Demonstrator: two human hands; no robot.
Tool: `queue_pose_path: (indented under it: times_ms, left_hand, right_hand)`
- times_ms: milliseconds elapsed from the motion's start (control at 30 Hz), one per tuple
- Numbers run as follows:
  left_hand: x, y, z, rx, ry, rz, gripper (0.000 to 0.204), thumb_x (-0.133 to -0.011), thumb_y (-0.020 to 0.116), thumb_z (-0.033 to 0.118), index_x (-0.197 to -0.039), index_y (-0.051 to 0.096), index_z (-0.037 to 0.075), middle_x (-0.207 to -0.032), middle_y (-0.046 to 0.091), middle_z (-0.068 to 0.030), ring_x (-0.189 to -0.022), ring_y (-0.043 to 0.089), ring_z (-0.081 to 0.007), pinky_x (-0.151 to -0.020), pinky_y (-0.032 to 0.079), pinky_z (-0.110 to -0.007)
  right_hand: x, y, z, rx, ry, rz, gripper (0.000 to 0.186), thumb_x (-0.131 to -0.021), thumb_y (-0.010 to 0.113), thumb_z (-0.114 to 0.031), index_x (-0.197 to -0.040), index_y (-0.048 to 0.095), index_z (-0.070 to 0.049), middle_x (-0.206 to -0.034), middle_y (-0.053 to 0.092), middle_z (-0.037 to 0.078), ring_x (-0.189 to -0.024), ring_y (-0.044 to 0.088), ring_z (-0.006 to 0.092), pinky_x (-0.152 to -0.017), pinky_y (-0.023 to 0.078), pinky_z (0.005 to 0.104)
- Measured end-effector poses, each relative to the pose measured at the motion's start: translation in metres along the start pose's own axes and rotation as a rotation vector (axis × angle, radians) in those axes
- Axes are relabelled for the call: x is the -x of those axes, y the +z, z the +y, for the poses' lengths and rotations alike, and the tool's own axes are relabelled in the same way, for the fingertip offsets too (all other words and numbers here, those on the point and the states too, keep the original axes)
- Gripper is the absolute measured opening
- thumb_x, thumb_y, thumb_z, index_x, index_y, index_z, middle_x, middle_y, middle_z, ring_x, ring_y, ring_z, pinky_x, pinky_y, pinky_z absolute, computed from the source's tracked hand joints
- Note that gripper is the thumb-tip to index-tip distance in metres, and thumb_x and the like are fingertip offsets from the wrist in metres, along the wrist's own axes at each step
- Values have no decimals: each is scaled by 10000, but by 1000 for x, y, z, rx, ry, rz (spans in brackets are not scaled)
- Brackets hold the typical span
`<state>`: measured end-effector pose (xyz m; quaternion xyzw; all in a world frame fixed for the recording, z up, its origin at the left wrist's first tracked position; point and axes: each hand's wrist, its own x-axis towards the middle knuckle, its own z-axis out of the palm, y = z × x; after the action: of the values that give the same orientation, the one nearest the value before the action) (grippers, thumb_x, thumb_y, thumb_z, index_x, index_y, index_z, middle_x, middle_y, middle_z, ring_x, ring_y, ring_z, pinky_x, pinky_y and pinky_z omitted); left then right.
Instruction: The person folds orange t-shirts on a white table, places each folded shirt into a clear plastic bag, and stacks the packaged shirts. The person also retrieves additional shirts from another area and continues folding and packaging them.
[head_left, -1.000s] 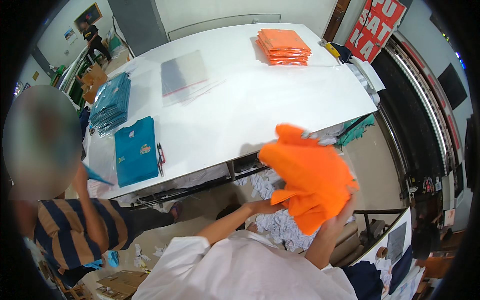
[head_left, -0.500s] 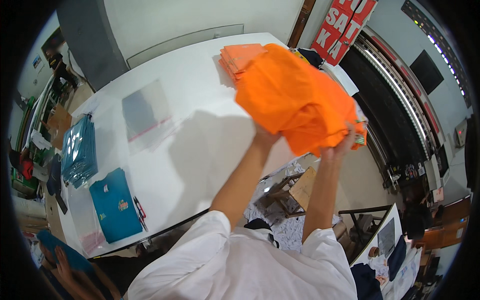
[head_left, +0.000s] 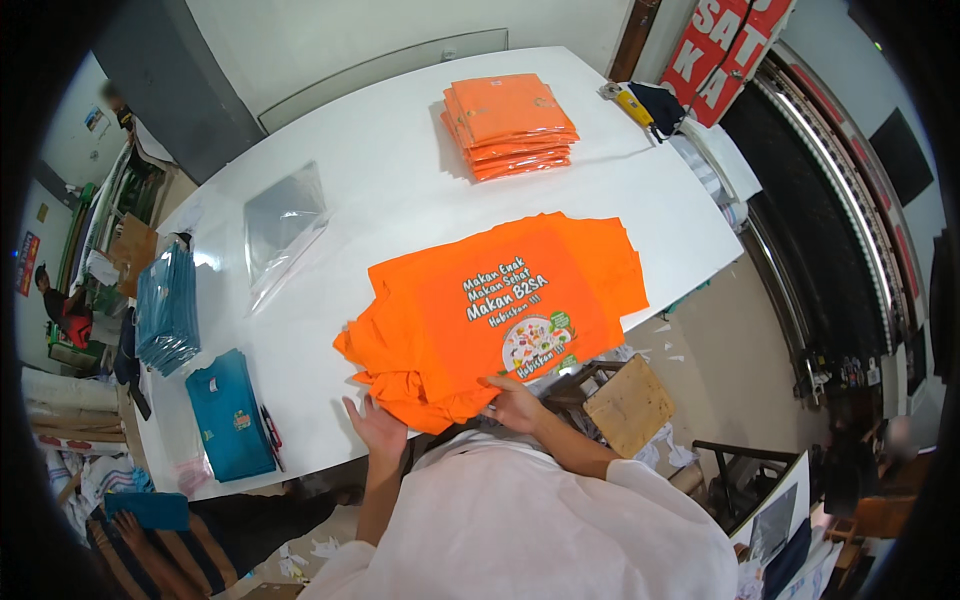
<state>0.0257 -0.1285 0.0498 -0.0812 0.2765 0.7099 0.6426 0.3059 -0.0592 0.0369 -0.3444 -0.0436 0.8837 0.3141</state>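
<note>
An orange T-shirt [head_left: 560,270] lies spread over the near part of the white table, its printed side up. White lettering and a round food picture show on it. The cloth is bunched at its near left edge. My left hand [head_left: 380,430] is beside that bunched edge, fingers apart. At the near edge, right of the bunched cloth, my right hand [head_left: 517,407] grips the T-shirt with the fingers over the cloth. Beyond it stands a stack of folded orange shirts in clear bags [head_left: 510,120].
On the white table [head_left: 370,210], clear plastic bags [head_left: 285,225] lie left of centre. Bagged teal shirts [head_left: 168,305], a folded teal shirt [head_left: 230,415] and red-and-black scissors [head_left: 271,438] are at the left. A wooden stool [head_left: 630,405] stands right. Another person's hand [head_left: 130,530] holds teal cloth, lower left.
The orange T-shirt, held up in both hands at the far right before, has come down onto the table nearer me, spread print up. My left hand has moved off it.
</note>
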Motion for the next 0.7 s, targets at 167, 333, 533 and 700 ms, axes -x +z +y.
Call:
queue_pose_path:
  times_ms: [167,333,533,700]
  left_hand:
    - [31,-16,-38,-193,-321,121,894,-974,471,747,-1637,245,192,-1657,332,-92,-1536,302,-318,-1229,276,-585]
    - [22,15,-74,-273,-500,135,836,-1005,528,662,-1630,256,178,-1657,334,-78,-1534,305,-294,-1238,297,-548]
    - [9,61,-91,-407,-363,212,680,-1020,608,532,-1546,396,157,-1559,487,-66,-1426,473,-255,-1190,391,-474]
    - [-13,55,-90,-405,-382,325,461,-1026,619,313,-1434,530,119,-1440,613,-61,-1330,579,-238,-1147,449,-459]
  right_hand:
    - [23,-25,-49,-189,-31,16,415,-998,662,-319,-1366,562,-155,-1402,605,31,-1315,558,222,-1083,468,480]
    - [22,-47,-56,-363,-254,142,576,-955,718,-456,-1409,567,-136,-1428,597,73,-1326,554,277,-1062,513,498]
    - [33,-24,-73,-298,-287,335,498,-1037,583,-448,-1426,537,-141,-1423,585,74,-1348,540,277,-1075,503,502]
    - [24,-69,-88,-304,-474,198,499,-1047,554,-451,-1425,541,-125,-1434,591,85,-1304,574,296,-1077,477,549]
